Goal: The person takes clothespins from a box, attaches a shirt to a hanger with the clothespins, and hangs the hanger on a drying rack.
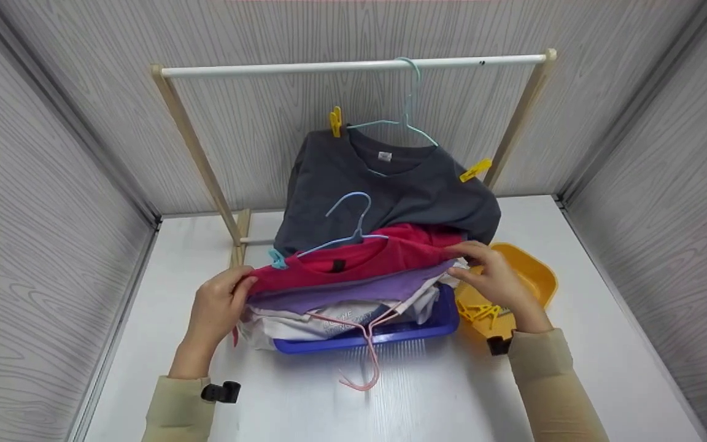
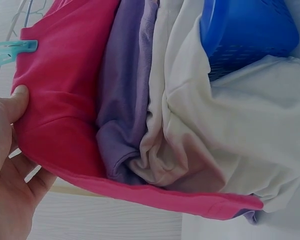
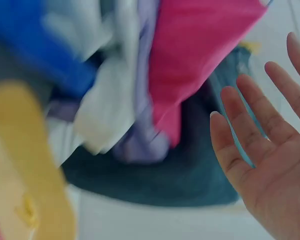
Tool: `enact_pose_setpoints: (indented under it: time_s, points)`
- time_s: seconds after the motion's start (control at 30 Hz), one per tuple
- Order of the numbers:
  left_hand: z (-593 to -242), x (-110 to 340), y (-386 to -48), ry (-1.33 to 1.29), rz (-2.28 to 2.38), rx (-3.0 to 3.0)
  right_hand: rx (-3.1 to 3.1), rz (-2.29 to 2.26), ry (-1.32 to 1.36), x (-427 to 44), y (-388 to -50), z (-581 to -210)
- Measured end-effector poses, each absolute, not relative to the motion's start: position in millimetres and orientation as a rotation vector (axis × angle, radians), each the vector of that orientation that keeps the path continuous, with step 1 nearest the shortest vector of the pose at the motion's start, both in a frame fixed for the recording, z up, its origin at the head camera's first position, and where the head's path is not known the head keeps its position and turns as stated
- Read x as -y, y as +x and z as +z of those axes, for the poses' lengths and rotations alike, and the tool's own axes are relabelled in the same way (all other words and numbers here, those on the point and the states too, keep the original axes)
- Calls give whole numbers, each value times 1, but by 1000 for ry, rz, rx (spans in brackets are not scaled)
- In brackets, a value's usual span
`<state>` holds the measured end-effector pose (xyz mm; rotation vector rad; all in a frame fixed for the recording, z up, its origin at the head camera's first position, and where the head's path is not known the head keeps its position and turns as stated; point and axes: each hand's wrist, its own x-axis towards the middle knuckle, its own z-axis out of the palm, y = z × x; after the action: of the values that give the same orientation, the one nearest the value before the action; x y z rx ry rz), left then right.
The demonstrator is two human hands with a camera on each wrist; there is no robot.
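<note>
A red shirt (image 1: 384, 261) on a light-blue hanger (image 1: 358, 221) lies over a pile of clothes. My left hand (image 1: 215, 301) pinches its left shoulder, thumb in front and fingers behind, as the left wrist view shows. A light-blue clothespin (image 2: 21, 47) is clipped on the shirt just above that thumb. At the right shoulder is my right hand (image 1: 491, 276); in the right wrist view its fingers (image 3: 262, 110) are spread and straight, holding nothing. Beneath the red shirt lie a purple garment (image 1: 353, 293) and white ones (image 1: 295, 325).
A blue basket (image 1: 366, 342) sits under the pile, with a pink hanger (image 1: 370, 350) sticking out in front. Behind, a dark grey shirt (image 1: 353, 178) hangs from the rack's white bar (image 1: 280, 68) with yellow clothespins (image 1: 475, 170). At right stands a yellow container (image 1: 547, 276) with clothespins.
</note>
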<state>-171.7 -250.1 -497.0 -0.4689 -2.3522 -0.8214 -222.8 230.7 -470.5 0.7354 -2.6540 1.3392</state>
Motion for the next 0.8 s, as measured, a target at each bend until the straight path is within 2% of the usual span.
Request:
enact_pose_setpoints:
  time_s: [0.17,0.43,0.8]
  points:
    - [-498,251,-171,-462,-819,2361,2809,1338,513,-263,-231,-486]
    - [-498,251,-171,-451,-830,2369,3021,1264,393,-292,-242,-502]
    - [-498,250,-169,-451,-840,2368,3382,1214,-154,-312,-261,-518]
